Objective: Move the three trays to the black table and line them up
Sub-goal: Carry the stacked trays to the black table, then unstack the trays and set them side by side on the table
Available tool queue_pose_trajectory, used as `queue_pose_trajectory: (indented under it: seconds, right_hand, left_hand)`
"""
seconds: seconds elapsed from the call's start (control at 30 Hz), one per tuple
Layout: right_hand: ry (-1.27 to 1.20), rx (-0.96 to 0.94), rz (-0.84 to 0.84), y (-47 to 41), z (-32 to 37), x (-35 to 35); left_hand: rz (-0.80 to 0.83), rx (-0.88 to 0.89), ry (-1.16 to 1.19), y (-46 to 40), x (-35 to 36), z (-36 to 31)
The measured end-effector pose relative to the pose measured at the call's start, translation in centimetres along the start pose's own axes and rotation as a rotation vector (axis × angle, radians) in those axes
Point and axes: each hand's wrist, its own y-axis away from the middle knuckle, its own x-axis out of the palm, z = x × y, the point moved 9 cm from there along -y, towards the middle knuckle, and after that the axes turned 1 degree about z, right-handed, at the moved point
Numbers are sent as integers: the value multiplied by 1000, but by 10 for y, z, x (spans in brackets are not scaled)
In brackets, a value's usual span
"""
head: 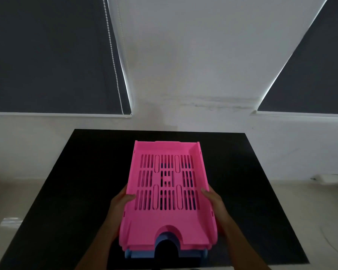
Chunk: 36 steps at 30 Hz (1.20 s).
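A black table stands against a white wall between two dark blinds. Left hand and right hand clasp a pink tray stacked on a blue tray; perhaps a third sits between.

— What lies under the pink tray?
— Mostly hidden; only a blue tray edge peeks out near. A third cannot be told.
— The forearms?
— Cut off at the near edge.
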Motion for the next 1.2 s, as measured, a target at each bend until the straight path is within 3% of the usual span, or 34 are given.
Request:
queue_pose_trajectory:
  seconds: [0.2,0.43,0.67,1.2]
  right_hand:
    - [66,-30,-13,-20,13,12]
    - [407,-220,-81,-8,56,26]
    - [504,-370,-118,9,93,20]
    - [716,-375,-381,48,173,-215]
  left_hand:
    - [-19,-10,-94,-23,-6,-20]
    - [-78,115,-325,-18,15,-48]
    - [-105,185,-326,-10,42,-60]
    - [52,126,-442,-86,257,14]
